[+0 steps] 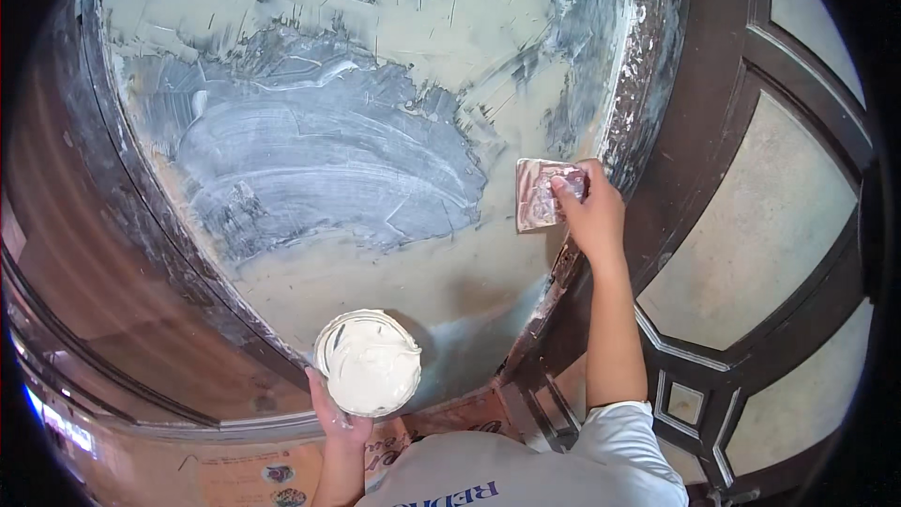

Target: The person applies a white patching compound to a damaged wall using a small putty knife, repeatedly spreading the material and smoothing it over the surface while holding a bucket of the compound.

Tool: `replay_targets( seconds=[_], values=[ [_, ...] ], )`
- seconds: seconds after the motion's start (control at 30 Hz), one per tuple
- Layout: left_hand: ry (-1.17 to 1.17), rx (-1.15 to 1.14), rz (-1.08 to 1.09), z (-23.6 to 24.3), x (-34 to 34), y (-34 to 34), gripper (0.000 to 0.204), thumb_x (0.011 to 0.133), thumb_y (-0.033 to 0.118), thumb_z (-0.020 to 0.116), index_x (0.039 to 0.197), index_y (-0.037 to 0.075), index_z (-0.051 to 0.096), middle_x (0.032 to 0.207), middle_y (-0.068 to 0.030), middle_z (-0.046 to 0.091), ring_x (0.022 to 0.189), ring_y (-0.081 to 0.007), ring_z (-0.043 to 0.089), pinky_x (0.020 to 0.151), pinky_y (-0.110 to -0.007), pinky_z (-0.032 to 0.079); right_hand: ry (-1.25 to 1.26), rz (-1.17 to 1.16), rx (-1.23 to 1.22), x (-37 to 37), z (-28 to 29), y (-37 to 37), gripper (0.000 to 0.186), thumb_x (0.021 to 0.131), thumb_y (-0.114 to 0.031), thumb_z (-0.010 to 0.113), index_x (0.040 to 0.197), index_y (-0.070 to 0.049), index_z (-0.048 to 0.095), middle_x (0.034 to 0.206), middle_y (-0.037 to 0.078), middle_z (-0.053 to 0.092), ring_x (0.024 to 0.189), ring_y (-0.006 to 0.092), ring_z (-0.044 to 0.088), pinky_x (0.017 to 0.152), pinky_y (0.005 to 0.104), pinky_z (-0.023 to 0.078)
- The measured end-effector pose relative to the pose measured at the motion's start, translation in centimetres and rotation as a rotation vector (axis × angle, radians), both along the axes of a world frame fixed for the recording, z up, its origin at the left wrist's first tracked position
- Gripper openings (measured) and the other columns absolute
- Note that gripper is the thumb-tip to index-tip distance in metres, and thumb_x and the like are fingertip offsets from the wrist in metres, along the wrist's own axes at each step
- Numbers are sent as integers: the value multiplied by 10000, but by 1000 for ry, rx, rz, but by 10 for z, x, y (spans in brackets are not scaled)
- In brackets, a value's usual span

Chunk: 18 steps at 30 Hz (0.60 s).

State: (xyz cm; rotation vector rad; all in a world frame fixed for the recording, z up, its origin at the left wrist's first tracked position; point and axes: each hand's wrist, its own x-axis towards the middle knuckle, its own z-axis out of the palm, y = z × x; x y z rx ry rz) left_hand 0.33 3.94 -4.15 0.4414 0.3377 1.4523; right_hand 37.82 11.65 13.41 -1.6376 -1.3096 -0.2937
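Observation:
My left hand [340, 421] is closed on the lower left side of a round tub [322, 343] filled with white, creamy putty [375, 371]. A smear of white marks the fingers. In my right hand [599, 214] is a flat, squarish scraper [535, 199], pinched with the thumb on its putty-smeared face. The scraper is by the right edge of a large panel [422, 268]; whether its blade touches the surface I cannot tell. Pale putty covers much of the panel, around a streaked blue-grey patch [328, 160] at the left and middle.
Dark wooden moulding [657, 84] with flaking white paint borders the panel on the right. Beyond it stands dark framing with pale inset panels [751, 225]. A brown wooden frame [122, 272] curves along the left. Printed cardboard [253, 479] lies at the lower left.

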Motion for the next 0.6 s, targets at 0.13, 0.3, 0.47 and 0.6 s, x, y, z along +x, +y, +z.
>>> replay_targets(
  seconds=[0.13,0.3,0.47,0.6],
  values=[
    [33,28,-21,0,-7,2,655,997,550,351,1448,77,394,1443,-127,468,1299,-303,479,1094,-457,382,81,-144,116,14,-7,6,331,848,-316,710,1007,-56,583,883,191,680,854,406,654,740,438,498],
    [16,52,-17,5,-12,4,615,1030,482,323,1453,35,338,1455,-125,434,1310,-263,453,1106,-417,358,91,-91,112,-9,-5,-8,328,828,-310,727,988,-59,591,865,184,678,830,402,658,744,436,503],
    [100,74,15,10,-8,3,602,1022,476,340,1439,44,377,1428,-134,470,1280,-289,492,1077,-439,406,40,-184,70,-1,-6,6,357,860,-396,677,984,-73,589,864,191,677,836,418,648,718,469,495],
    [420,389,246,-3,-10,1,572,1026,353,416,1461,8,278,1429,-180,436,1281,-285,476,1083,-423,388,104,-222,177,9,-7,-4,338,866,-368,682,979,-64,584,845,194,676,828,425,647,710,468,496]
  ],
)
